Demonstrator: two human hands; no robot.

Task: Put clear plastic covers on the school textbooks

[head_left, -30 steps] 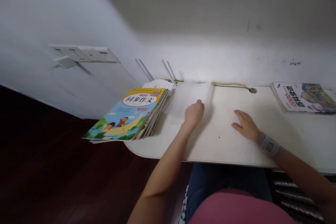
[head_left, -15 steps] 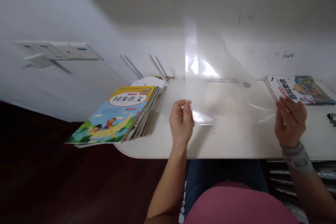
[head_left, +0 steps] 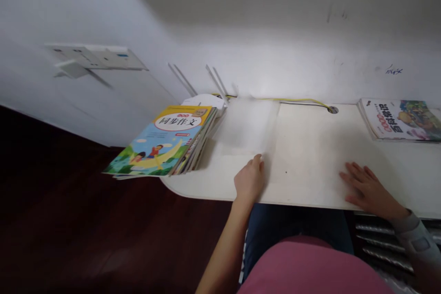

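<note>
A clear plastic sheet point(head_left: 248, 124) lies flat on the white desk point(head_left: 310, 147), its left part looking milky. My left hand point(head_left: 250, 183) rests at the sheet's near edge, fingers curled together at its corner. Further right, my right hand point(head_left: 367, 188) lies palm down near the desk's front edge with fingers spread, holding nothing. A grey wrist band point(head_left: 413, 239) shows on that arm.
A stack of colourful books point(head_left: 165, 144) overhangs the desk's left end. Another book point(head_left: 399, 119) lies at the back right. A yellow and black cable point(head_left: 299, 101) runs along the wall to a desk hole point(head_left: 332, 110). Wall sockets point(head_left: 93, 57) are on the left.
Half a second ago both hands held the clear sheet up in the air. It now lies flat on the desk, with both hands lowered onto it or the desk.
</note>
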